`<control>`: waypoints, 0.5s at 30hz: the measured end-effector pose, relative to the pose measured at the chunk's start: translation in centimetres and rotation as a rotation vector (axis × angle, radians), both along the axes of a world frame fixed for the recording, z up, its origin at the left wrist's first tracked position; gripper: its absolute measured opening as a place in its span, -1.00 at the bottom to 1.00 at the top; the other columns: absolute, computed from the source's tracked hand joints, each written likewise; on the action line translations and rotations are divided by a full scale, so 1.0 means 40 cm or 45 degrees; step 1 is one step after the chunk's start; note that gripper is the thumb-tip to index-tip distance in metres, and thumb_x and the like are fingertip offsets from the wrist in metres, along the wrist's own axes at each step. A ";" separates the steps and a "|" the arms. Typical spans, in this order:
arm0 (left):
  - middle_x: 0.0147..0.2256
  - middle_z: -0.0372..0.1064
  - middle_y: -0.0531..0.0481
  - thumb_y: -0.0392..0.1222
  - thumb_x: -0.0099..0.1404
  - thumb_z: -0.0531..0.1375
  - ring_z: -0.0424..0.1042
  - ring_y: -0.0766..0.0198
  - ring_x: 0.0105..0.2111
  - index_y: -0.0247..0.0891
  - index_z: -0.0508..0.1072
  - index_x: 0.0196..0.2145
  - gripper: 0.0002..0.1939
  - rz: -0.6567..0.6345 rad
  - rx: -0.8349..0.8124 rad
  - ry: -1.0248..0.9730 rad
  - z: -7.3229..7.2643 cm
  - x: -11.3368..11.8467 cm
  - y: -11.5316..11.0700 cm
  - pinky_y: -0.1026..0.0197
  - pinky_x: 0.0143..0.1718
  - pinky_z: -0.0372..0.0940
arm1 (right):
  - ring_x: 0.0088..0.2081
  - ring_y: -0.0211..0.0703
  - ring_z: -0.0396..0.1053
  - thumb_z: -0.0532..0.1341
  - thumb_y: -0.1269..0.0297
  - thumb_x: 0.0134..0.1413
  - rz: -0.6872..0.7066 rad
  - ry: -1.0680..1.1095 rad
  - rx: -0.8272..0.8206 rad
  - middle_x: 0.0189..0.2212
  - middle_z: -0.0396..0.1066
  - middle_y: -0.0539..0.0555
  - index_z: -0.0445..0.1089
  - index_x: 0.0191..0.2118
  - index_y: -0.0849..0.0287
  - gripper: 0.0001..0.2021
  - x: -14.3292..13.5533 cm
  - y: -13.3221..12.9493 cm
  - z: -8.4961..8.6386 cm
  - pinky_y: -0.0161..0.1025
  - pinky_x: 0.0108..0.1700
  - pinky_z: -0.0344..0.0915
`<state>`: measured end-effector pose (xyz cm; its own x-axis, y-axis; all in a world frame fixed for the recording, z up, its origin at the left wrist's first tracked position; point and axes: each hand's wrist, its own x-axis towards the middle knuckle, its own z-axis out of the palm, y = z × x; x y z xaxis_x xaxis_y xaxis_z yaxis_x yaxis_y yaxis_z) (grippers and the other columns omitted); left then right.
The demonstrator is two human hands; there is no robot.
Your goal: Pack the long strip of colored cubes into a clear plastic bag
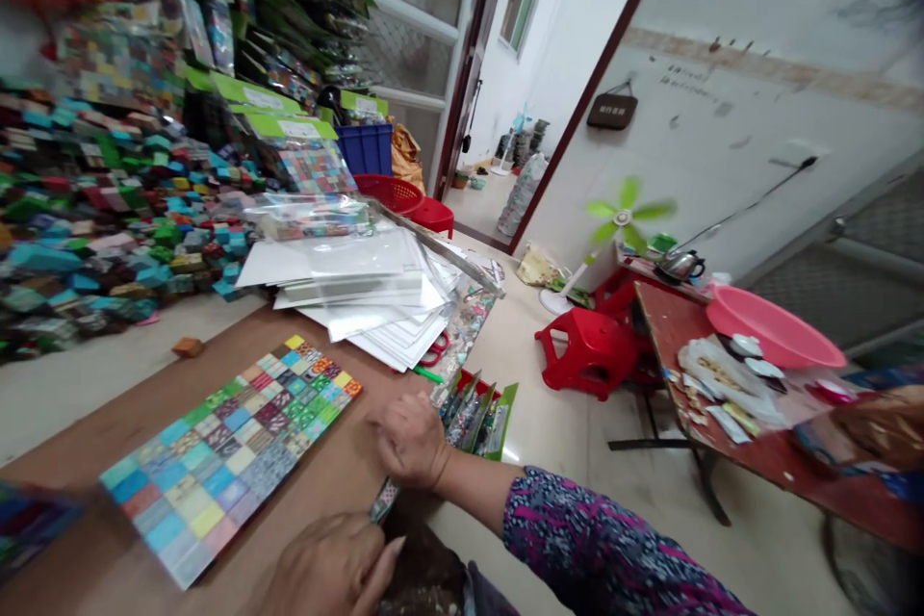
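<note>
My right hand (411, 438) is curled into a fist at the near edge of the brown board (289, 491). Lower down, my left hand (332, 563) is closed, its thumb pointing right. A narrow patterned strip (385, 500) shows in the gap between both hands; most of it is hidden and its kind is unclear. Left of the hands, a mosaic sheet of small coloured square tiles (238, 443) lies flat on the board. One loose orange-brown tile (189, 346) sits beyond it.
A heap of coloured tiles (144, 231) covers the far left. White sheets (368, 279) are stacked ahead, with red scissors (435, 349) and a metal ruler (440, 255). Packed bags (469, 414) stand in a red box right of my right hand. Red stool (588, 351) stands farther right.
</note>
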<state>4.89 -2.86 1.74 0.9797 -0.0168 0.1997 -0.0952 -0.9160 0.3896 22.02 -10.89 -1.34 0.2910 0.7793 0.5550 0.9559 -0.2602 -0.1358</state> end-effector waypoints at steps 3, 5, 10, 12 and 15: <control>-0.52 0.37 0.05 -0.08 0.40 -0.04 0.40 0.22 -0.47 -0.16 0.33 -0.53 -0.63 0.076 -0.012 0.117 -0.006 -0.008 -0.008 0.14 -0.42 0.11 | -0.40 -0.11 0.16 0.05 0.36 0.05 0.006 0.005 -0.006 -0.48 0.33 0.06 0.39 -0.29 0.20 -0.81 -0.005 -0.002 0.003 -0.13 -0.31 -0.03; -0.49 0.38 0.03 -0.09 0.40 -0.06 0.40 0.20 -0.44 -0.17 0.34 -0.52 -0.63 0.100 -0.028 0.144 0.000 -0.009 -0.014 0.13 -0.39 0.09 | -0.39 -0.11 0.17 0.03 0.38 0.06 0.002 0.003 -0.010 -0.46 0.33 0.07 0.38 -0.28 0.21 -0.81 -0.008 -0.003 0.005 -0.13 -0.30 -0.01; -0.49 0.40 0.01 -0.10 0.40 -0.07 0.38 0.20 -0.44 -0.19 0.34 -0.52 -0.62 0.100 -0.024 0.173 0.023 -0.007 -0.019 0.14 -0.38 0.06 | -0.37 -0.10 0.19 0.05 0.39 0.08 -0.009 -0.014 -0.043 -0.46 0.33 0.07 0.39 -0.25 0.22 -0.82 -0.012 -0.004 0.014 -0.15 -0.28 0.01; -0.49 0.40 0.00 -0.08 0.40 -0.08 0.38 0.20 -0.44 -0.19 0.34 -0.52 -0.61 0.093 -0.012 0.178 0.026 -0.005 -0.017 0.14 -0.38 0.06 | -0.36 -0.10 0.20 0.06 0.39 0.08 -0.023 -0.016 -0.056 -0.44 0.34 0.07 0.39 -0.23 0.22 -0.81 -0.013 -0.005 0.017 -0.15 -0.27 0.01; -0.50 0.40 0.01 -0.04 0.41 -0.10 0.39 0.19 -0.44 -0.19 0.34 -0.52 -0.57 0.090 -0.010 0.190 0.021 -0.002 -0.013 0.13 -0.39 0.05 | -0.36 -0.11 0.21 0.07 0.37 0.08 -0.041 -0.022 -0.060 -0.44 0.36 0.07 0.40 -0.25 0.21 -0.82 -0.011 -0.004 0.015 -0.15 -0.28 0.01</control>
<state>4.82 -3.38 2.56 0.9972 0.0542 0.0516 0.0289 -0.9152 0.4020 21.60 -11.04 -0.73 0.3072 0.7951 0.5230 0.9490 -0.2969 -0.1060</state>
